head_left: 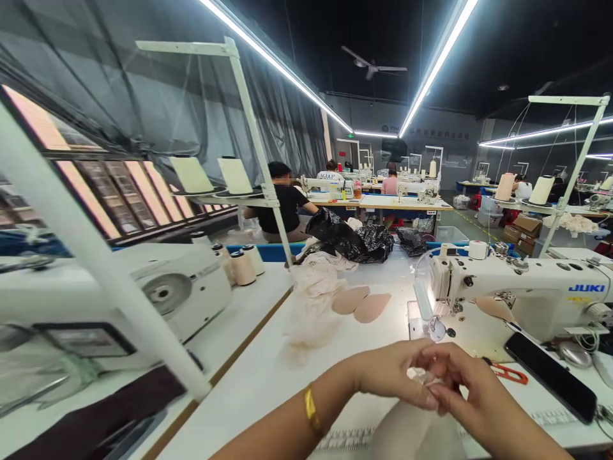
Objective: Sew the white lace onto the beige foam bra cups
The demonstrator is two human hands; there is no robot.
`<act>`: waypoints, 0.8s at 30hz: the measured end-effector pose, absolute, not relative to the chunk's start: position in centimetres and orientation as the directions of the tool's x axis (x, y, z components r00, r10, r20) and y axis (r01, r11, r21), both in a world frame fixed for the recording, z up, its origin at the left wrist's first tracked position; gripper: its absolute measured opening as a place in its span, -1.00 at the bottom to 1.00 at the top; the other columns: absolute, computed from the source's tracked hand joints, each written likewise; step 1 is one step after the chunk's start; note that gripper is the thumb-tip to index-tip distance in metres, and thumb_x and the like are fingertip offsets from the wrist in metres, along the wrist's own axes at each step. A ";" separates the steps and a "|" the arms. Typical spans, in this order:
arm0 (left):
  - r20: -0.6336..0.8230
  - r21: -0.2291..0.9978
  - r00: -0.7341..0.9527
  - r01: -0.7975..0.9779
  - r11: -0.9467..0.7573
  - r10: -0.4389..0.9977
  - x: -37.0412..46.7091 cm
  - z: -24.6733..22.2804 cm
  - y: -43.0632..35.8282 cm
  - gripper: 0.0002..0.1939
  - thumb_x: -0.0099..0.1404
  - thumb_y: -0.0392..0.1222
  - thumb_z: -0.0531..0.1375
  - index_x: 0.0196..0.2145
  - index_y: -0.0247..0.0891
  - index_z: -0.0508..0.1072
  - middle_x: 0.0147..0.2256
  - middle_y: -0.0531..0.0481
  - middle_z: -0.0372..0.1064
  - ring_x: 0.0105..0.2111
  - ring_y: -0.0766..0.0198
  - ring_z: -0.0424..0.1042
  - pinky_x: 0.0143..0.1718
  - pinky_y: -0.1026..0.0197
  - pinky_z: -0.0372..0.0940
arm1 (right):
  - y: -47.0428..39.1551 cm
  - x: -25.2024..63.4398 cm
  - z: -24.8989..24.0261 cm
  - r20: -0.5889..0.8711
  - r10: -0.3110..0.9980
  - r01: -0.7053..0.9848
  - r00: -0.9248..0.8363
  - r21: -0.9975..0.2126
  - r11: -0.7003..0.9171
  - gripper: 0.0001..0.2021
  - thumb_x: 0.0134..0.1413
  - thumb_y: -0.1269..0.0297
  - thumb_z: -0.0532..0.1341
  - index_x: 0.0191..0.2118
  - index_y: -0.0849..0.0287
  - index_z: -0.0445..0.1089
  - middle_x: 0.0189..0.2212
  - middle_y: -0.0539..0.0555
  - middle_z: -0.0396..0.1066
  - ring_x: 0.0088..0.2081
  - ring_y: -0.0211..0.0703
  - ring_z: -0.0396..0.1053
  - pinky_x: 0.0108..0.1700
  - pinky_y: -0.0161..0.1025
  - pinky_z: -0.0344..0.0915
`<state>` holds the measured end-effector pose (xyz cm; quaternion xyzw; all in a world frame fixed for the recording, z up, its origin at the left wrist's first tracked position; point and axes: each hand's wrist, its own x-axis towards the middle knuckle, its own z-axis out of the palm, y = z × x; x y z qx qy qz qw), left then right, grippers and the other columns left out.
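Note:
Both hands meet in front of the white sewing machine [527, 287], low in the view. My left hand [395, 374] is closed on a pale, thin fabric piece [412, 428], which hangs below the fingers toward the table edge. From the right, my right hand [462, 377] pinches the same fabric, and a small bunched bit shows between the fingers. Blur smears the fabric's lower part. Two beige, teardrop-shaped cut pieces [372, 308] lie flat on the table beyond the hands, beside a heap of sheer cream fabric [318, 287].
A black phone [550, 377] and orange-handled snips [510, 372] lie right of my hands. Black plastic bags [354, 236] sit at the table's far end. A thread stand pole [256, 140] rises at left, near thread cones [242, 268]. A person in black [285, 207] sits ahead.

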<state>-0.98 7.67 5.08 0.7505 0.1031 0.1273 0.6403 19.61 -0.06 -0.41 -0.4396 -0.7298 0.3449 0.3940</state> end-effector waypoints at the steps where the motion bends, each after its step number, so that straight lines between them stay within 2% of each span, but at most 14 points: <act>1: 0.019 0.992 0.944 0.025 -0.127 0.331 -1.2 4.9 7.9 -0.53 0.11 0.21 0.45 -0.31 -0.20 0.44 -0.36 0.01 0.41 -0.36 0.20 0.39 -0.37 0.23 0.26 | 0.1 19.8 -0.3 0.278 0.912 0.396 -0.300 -0.834 0.384 -0.69 0.34 0.25 0.21 0.16 -0.05 0.37 -0.20 0.02 0.53 -0.33 -0.14 0.53 -0.23 -0.21 0.43; 4: -0.066 0.970 0.840 0.181 -0.163 0.538 -2.5 4.1 8.5 -0.53 0.10 0.13 0.43 -0.39 -0.20 0.29 -0.49 0.17 0.14 -0.50 0.36 0.11 -0.51 0.32 0.01 | 0.9 19.9 -0.2 0.409 0.888 0.492 -0.208 -0.742 0.457 -0.72 0.36 0.19 0.18 0.13 0.00 0.38 -0.29 0.02 0.55 -0.52 -0.20 0.47 -0.39 -0.26 0.41; 6: 0.022 0.898 0.730 0.286 -0.335 0.683 -3.4 3.7 9.0 -0.64 0.19 -0.01 0.35 -0.40 -0.19 0.23 -0.50 0.19 0.07 -0.50 0.36 0.07 -0.51 0.32 -0.02 | 1.5 19.4 -0.4 0.564 0.818 0.582 -0.116 -0.629 0.516 -0.74 0.39 0.16 0.15 0.10 0.03 0.40 -0.34 0.03 0.56 -0.55 -0.19 0.43 -0.43 -0.26 0.40; 9: 0.293 0.613 0.639 0.445 -0.652 0.711 -4.5 2.9 9.4 -0.78 0.29 -0.22 0.20 -0.41 -0.18 0.18 -0.49 0.14 0.12 -0.47 0.30 0.15 -0.42 0.26 0.09 | 2.7 18.2 -1.3 0.739 0.669 0.694 -0.081 -0.440 0.570 -0.77 0.43 0.20 0.11 0.08 0.04 0.41 -0.34 0.05 0.59 -0.56 -0.19 0.40 -0.41 -0.26 0.42; 11: 0.383 0.385 0.644 0.540 -0.748 0.662 -5.1 1.9 9.5 -0.79 0.32 -0.30 0.15 -0.43 -0.18 0.18 -0.47 0.09 0.19 -0.42 0.23 0.23 -0.34 0.19 0.15 | 3.9 17.6 -2.6 0.803 0.570 0.731 -0.172 -0.284 0.621 -0.79 0.44 0.29 0.09 0.06 0.05 0.42 -0.31 0.06 0.61 -0.54 -0.19 0.43 -0.39 -0.27 0.40; 13: 0.372 0.170 0.703 0.590 -0.789 0.606 -5.6 0.6 9.5 -0.80 0.34 -0.28 0.18 -0.42 -0.19 0.23 -0.40 0.01 0.31 -0.34 0.15 0.31 -0.26 0.13 0.21 | 5.2 17.5 -4.3 0.808 0.503 0.736 -0.307 -0.132 0.663 -0.75 0.46 0.38 0.03 -0.03 0.06 0.46 -0.34 0.05 0.60 -0.49 -0.18 0.46 -0.39 -0.29 0.36; 15: 0.306 -0.029 0.803 0.545 -0.838 0.512 -5.5 -0.6 9.6 -0.77 0.35 -0.13 0.27 -0.39 -0.19 0.30 -0.31 -0.03 0.40 -0.26 0.09 0.37 -0.20 0.08 0.27 | 6.3 17.8 -5.9 0.761 0.472 0.712 -0.445 -0.018 0.702 -0.66 0.48 0.40 -0.03 -0.19 0.06 0.49 -0.41 0.02 0.56 -0.45 -0.16 0.47 -0.38 -0.29 0.31; 17: 0.247 -0.122 0.878 0.449 -0.885 0.411 -4.8 -1.2 9.8 -0.75 0.36 -0.07 0.31 -0.37 -0.19 0.35 -0.29 -0.01 0.44 -0.23 0.09 0.41 -0.15 0.06 0.29 | 7.2 18.4 -6.8 0.676 0.515 0.695 -0.527 -0.006 0.719 -0.60 0.50 0.37 -0.04 -0.32 0.08 0.46 -0.45 0.00 0.52 -0.44 -0.17 0.45 -0.36 -0.29 0.29; 19: 0.230 -0.170 0.905 0.400 -0.901 0.359 -3.5 -1.0 10.2 -0.81 0.36 -0.17 0.31 -0.38 -0.20 0.39 -0.32 0.00 0.45 -0.27 0.14 0.42 -0.18 0.09 0.29 | 7.6 19.0 -6.6 0.576 0.624 0.715 -0.528 -0.095 0.692 -0.60 0.51 0.33 0.00 -0.38 0.09 0.44 -0.47 -0.03 0.49 -0.42 -0.19 0.43 -0.33 -0.30 0.27; 21: 0.216 -0.184 0.901 0.417 -0.890 0.377 -2.1 -0.6 10.7 -0.84 0.31 -0.29 0.32 -0.39 -0.20 0.41 -0.38 0.01 0.43 -0.37 0.18 0.39 -0.33 0.14 0.24 | 7.8 19.8 -5.8 0.474 0.712 0.735 -0.518 -0.179 0.654 -0.64 0.48 0.34 0.05 -0.39 0.09 0.44 -0.46 -0.05 0.48 -0.41 -0.20 0.40 -0.33 -0.30 0.26; 24: 0.204 -0.139 0.883 0.454 -0.880 0.423 -0.8 -0.4 11.1 -0.78 0.32 -0.32 0.28 -0.47 -0.20 0.39 -0.47 0.03 0.38 -0.52 0.21 0.30 -0.49 0.15 0.09 | 8.0 21.3 -4.7 0.436 0.627 0.644 -0.646 -0.131 0.754 -0.72 0.41 0.46 0.07 -0.21 0.06 0.52 -0.29 0.01 0.56 -0.27 -0.13 0.42 -0.24 -0.25 0.28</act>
